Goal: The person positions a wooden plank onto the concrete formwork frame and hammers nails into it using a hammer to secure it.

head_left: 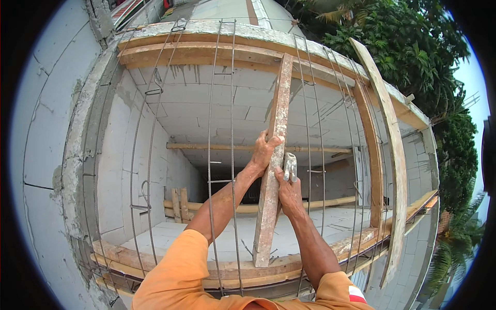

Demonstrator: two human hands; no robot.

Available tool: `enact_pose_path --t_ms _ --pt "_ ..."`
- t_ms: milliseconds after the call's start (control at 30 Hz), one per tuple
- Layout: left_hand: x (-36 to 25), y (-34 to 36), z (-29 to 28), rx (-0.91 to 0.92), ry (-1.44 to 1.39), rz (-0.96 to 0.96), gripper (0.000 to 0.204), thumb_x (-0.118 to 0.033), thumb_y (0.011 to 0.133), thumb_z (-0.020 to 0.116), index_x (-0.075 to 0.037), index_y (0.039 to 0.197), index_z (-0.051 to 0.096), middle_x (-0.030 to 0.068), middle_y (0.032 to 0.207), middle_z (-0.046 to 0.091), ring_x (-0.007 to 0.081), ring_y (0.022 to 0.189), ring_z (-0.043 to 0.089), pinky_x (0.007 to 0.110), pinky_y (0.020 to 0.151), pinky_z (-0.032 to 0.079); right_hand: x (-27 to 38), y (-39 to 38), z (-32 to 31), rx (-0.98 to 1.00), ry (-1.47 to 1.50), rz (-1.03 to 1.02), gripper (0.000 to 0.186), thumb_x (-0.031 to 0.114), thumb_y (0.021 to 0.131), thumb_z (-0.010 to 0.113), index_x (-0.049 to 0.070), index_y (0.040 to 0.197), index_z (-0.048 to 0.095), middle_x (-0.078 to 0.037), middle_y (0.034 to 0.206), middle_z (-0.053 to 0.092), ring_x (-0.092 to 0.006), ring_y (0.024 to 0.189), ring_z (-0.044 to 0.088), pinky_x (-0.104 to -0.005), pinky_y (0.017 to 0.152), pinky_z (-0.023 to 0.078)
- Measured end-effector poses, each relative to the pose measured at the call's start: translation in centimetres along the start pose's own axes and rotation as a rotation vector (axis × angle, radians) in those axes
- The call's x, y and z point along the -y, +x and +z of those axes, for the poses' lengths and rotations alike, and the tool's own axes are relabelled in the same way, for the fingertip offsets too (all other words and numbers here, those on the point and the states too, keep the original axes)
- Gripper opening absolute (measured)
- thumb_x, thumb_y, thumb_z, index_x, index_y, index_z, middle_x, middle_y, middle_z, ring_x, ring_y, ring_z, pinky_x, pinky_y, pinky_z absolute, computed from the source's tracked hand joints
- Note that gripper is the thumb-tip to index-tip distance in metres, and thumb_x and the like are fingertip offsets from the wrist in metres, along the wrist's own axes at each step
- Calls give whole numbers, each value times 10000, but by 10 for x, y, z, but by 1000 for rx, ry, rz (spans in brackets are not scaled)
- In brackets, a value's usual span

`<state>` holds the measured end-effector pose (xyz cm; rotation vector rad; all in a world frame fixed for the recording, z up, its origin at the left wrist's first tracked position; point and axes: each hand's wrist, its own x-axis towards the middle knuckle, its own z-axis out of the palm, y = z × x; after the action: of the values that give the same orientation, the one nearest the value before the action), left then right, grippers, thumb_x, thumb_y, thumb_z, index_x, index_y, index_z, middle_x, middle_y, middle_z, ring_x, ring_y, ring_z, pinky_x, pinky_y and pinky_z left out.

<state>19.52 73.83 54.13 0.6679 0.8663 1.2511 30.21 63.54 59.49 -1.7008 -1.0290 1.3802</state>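
Observation:
A paint-spotted wooden beam (280, 93) spans the opening, running away from me through the middle of the head view. My left hand (263, 152) grips its left side, with fingers wrapped around it below the middle. My right hand (288, 191) is against the beam's right side, a little nearer to me, and holds a pale metal tool (290, 163), which looks like a hammer head; its handle is hidden. Steel rebar (232, 98) runs lengthwise on both sides of the beam.
Timber formwork (201, 52) edges a block-walled opening (186, 88) with a deep, dark lower space. A loose plank (392, 144) and another beam (372, 155) lie at right. A concrete-topped wall (72, 144) runs along the left. Trees (392, 46) stand beyond.

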Motion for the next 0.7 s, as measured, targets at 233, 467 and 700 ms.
enact_pose_path --t_ms 233,467,700 --pt "-3 -3 0 -5 4 8 596 -335 860 681 35 1298 519 93 1010 598 148 834 593 302 709 514 20 -20 -1 -112 -296 -271 541 514 1009 594 -24 1057 616 -115 834 640 -195 779 619 -399 719 504" --pt "3 0 -7 29 -14 -17 674 -350 849 710 40 1345 475 95 1001 602 144 815 605 308 675 529 116 -12 -36 -87 -208 -129 462 462 991 652 4 1000 590 -66 833 637 -122 581 614 -268 489 499" --pt "4 0 -9 3 -21 -14 705 -347 853 706 45 1377 443 100 975 610 143 761 622 297 624 540 213 72 -63 82 -178 -167 140 74 867 699 -17 820 603 -39 672 551 -106 515 552 -261 403 450"
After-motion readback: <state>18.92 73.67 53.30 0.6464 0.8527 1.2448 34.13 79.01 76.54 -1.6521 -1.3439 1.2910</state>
